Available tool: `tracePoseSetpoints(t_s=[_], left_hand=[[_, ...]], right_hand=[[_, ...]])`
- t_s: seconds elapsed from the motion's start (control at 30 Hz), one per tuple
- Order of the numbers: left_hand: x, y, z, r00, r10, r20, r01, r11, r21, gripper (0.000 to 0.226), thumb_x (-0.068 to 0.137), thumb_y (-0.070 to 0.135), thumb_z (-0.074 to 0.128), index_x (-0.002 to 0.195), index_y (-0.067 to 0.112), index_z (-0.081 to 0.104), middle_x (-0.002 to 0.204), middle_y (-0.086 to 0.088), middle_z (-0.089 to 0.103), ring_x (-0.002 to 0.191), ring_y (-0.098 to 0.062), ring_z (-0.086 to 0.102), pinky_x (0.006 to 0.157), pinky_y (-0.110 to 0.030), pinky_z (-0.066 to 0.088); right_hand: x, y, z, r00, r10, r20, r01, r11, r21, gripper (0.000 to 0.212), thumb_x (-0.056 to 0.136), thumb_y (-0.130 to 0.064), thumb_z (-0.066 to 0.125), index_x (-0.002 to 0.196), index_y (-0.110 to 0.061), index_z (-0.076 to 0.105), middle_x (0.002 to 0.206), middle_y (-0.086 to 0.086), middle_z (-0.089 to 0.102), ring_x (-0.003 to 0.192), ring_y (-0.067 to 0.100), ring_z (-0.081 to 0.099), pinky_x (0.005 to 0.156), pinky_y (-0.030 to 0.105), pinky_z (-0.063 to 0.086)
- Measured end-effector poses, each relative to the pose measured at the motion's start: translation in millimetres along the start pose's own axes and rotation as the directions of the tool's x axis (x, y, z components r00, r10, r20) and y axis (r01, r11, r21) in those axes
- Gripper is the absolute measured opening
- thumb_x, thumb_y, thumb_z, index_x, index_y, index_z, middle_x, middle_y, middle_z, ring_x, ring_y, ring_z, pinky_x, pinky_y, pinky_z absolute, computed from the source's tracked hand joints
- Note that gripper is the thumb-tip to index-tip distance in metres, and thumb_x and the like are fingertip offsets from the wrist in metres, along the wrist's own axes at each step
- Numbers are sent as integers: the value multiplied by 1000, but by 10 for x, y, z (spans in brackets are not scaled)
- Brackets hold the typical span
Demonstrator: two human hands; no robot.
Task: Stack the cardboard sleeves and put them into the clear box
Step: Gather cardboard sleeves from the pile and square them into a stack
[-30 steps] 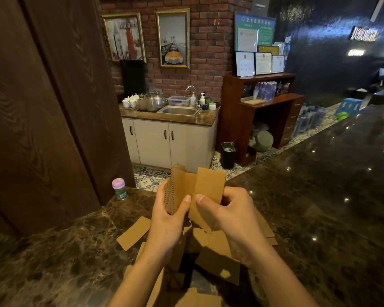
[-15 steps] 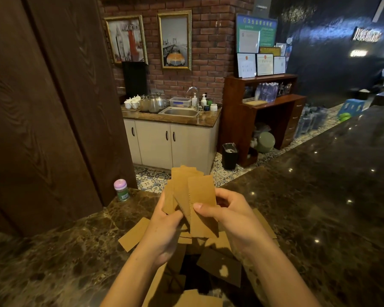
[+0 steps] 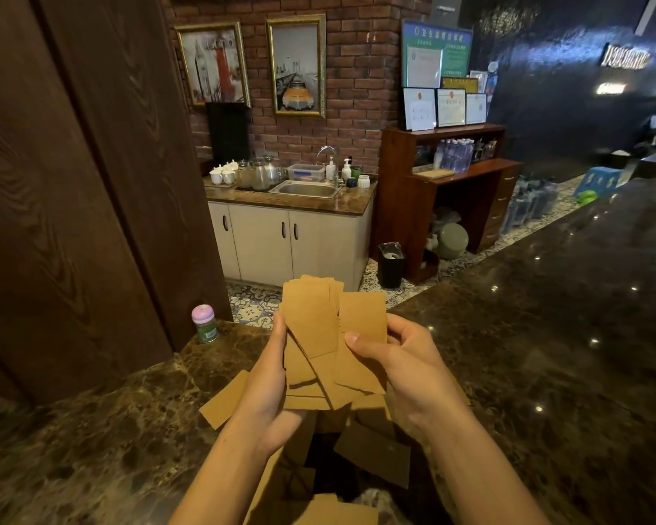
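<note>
I hold a loose stack of flat brown cardboard sleeves point(image 3: 311, 320) upright above the dark marble counter point(image 3: 546, 354). My left hand point(image 3: 269, 388) grips the stack from the left and below. My right hand point(image 3: 406, 369) pinches one sleeve point(image 3: 362, 346) against the right side of the stack, thumb on its front. Several more sleeves point(image 3: 372, 452) lie scattered on the counter under my hands, one sticking out to the left point(image 3: 224, 399). I cannot make out the clear box; my arms and the sleeves cover that spot.
A small jar with a pink lid point(image 3: 204, 323) stands at the counter's far left corner by a dark wooden panel point(image 3: 72, 183). Beyond the counter edge are a sink cabinet point(image 3: 292, 236) and a wooden shelf point(image 3: 451, 198). The counter runs on to the right.
The sleeve in my right hand has turned from a tilted position to lie nearly flat against the right of the stack. Both hands have stayed at about the same height.
</note>
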State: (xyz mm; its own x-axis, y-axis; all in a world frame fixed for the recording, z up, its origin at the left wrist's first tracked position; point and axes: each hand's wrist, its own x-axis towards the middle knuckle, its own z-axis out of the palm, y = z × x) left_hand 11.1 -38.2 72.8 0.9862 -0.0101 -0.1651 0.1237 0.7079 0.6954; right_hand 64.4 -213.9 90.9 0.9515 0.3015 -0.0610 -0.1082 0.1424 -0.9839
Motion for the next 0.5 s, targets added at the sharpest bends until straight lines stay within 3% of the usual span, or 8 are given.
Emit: tracePoseSetpoints(t_s=[0.1, 0.27, 0.4, 0.5], left_hand=[[-1, -6, 8, 1000, 23, 7, -23, 999, 28, 55, 95, 60, 53, 135, 26, 70, 137, -17, 70, 121, -36, 70, 85, -48, 62], [-9, -20, 20, 988, 154, -22, -149, 977, 153, 47, 94, 43, 61, 140, 35, 60, 129, -14, 75, 113, -33, 74, 75, -41, 64], [-35, -45, -1, 982, 189, -5, -188, 976, 114, 48, 95, 32, 65, 142, 28, 59, 131, -14, 73, 115, -33, 73, 79, -43, 64], [-26, -36, -31, 973, 231, -14, -229, 970, 87, 49, 94, 22, 70, 142, 22, 60, 132, -18, 72, 118, -36, 71, 81, -46, 63]], right_hand=[[-11, -33, -19, 1000, -13, 20, 14, 998, -57, 42, 87, -11, 86, 126, -20, 74, 111, 0, 84, 105, 21, 80, 93, 48, 65], [-55, -51, -18, 997, -55, 55, 64, 983, -175, 39, 86, -12, 88, 122, -22, 78, 110, 0, 84, 104, 23, 80, 91, 50, 65], [-57, -77, -103, 995, -97, 37, 101, 985, -136, 30, 89, -9, 84, 115, -23, 78, 106, -3, 84, 100, 18, 81, 80, 33, 67], [-57, -79, -169, 999, -41, 25, 40, 999, 6, 25, 93, -9, 79, 116, -17, 77, 106, 3, 85, 97, 21, 81, 72, 27, 66]])
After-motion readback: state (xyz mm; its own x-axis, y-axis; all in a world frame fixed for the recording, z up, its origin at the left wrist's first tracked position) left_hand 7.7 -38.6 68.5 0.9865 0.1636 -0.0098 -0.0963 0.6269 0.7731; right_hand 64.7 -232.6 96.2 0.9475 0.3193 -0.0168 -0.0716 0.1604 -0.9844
